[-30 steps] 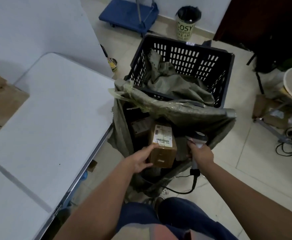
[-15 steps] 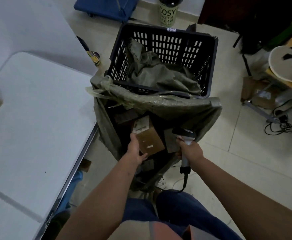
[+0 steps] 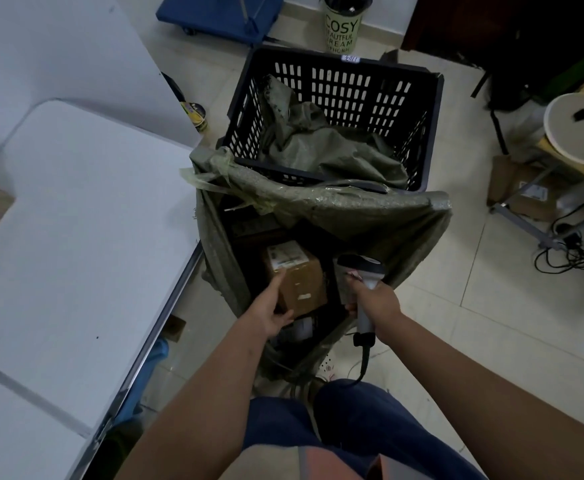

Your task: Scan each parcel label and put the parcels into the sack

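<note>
Already inside the sack point(image 3: 370, 213), the brown parcel point(image 3: 299, 278) remains gripped by the left hand point(image 3: 271, 311) while the right hand point(image 3: 375, 299) clasps the scanner point(image 3: 361, 271); release seemingly remains, with other parcels lying below.

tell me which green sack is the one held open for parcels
The near sack, its mouth open over the parcel the left hand holds; the other sack lies crumpled in the black crate.
</note>
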Available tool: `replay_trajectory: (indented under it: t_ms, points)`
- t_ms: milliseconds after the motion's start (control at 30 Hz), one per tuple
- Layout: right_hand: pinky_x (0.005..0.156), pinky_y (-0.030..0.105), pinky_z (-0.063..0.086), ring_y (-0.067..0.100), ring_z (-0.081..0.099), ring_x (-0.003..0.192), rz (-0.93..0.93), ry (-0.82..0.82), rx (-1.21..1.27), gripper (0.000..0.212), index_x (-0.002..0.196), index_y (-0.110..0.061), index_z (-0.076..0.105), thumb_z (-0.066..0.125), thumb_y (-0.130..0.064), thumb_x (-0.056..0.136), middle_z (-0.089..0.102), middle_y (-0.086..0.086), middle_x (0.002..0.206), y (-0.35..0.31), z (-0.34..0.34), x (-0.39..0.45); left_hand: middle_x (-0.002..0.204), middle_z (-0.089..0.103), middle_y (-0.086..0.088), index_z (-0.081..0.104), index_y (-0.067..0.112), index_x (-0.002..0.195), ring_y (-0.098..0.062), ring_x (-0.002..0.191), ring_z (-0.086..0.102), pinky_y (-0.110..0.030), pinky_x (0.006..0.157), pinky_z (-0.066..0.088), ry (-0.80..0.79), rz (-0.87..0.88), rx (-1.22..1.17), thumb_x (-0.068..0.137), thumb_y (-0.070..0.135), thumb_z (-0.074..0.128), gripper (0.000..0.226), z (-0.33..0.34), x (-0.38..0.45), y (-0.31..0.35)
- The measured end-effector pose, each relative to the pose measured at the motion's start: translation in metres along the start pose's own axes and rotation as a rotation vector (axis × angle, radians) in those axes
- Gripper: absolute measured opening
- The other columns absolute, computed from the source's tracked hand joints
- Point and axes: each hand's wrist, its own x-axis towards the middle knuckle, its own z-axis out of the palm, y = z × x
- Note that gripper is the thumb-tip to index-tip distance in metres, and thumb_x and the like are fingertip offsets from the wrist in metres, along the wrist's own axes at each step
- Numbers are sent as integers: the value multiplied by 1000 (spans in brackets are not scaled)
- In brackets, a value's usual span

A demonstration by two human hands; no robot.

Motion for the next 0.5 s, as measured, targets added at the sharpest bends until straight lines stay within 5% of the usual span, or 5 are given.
replay_trajectory:
  t_ms: [100, 167, 267, 500]
  points:
    - [67, 34, 57, 19, 66, 62, -17, -5, 22, 27, 87, -15, 62, 69, -40, 89, 67, 6, 72, -1, 1, -3, 112, 60, -5, 46, 20, 125, -20, 103, 59, -33, 89, 52, -24, 80, 213, 80, 55, 73, 63, 13, 7, -3]
    - [66, 34, 56, 19, 66, 63, -26, -11, 43, 26, 86, -14, 62, 69, -39, 90, 67, 6, 76, -1, 0, -4, 128, 51, -6, 34, 30, 128, -21, 101, 55, -32, 85, 49, 45, 209, 456, 75, 58, 73, 71, 18, 10, -3]
    - [62, 30, 55, 18, 65, 64, -32, -4, 58, 25, 83, -16, 60, 68, -39, 90, 67, 7, 78, -1, 0, -5, 134, 29, -14, 31, 30, 127, -33, 117, 41, -37, 95, 43, 186, 373, 864, 78, 52, 73, 68, 16, 19, -10]
    - [51, 20, 48, 13, 62, 61, -46, -21, 45, 21, 86, -15, 59, 64, -34, 94, 66, 8, 83, 2, 4, -2, 148, 10, -23, 32, 20, 131, -41, 139, 14, -46, 110, 37, 196, 722, 1492, 76, 49, 76, 76, 5, 48, -23]
